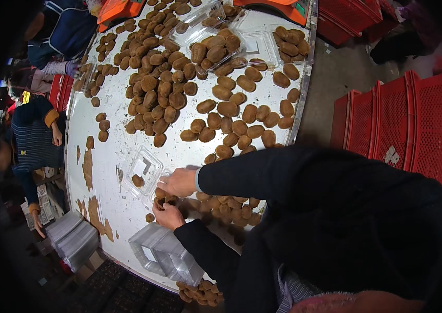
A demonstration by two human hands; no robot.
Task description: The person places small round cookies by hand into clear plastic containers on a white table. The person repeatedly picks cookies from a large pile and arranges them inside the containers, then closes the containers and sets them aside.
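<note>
My left hand (169, 217) curls its thumb and fingers around a brown kiwifruit (160, 202). Right beside it, the fingers of my right hand (180, 182) reach over another kiwifruit (160, 193); its grip is partly hidden. Both hands are at the near edge of an open clear plastic clamshell box (157, 158). One kiwifruit (138, 180) lies in the box's far part, close to a white label. A lone kiwifruit (150, 217) rests on the table left of my left hand. Under and beside my forearms more kiwifruit (225, 207) lie in shadow.
Nested clear boxes (154, 250) stand by my left forearm. Kiwifruit heaps (154, 86) spread over the white table (119, 223). A filled box (215, 49) and orange scales (279, 8) are farther along. Red crates (397, 121) stand behind me. A co-worker (31, 135) is across the table.
</note>
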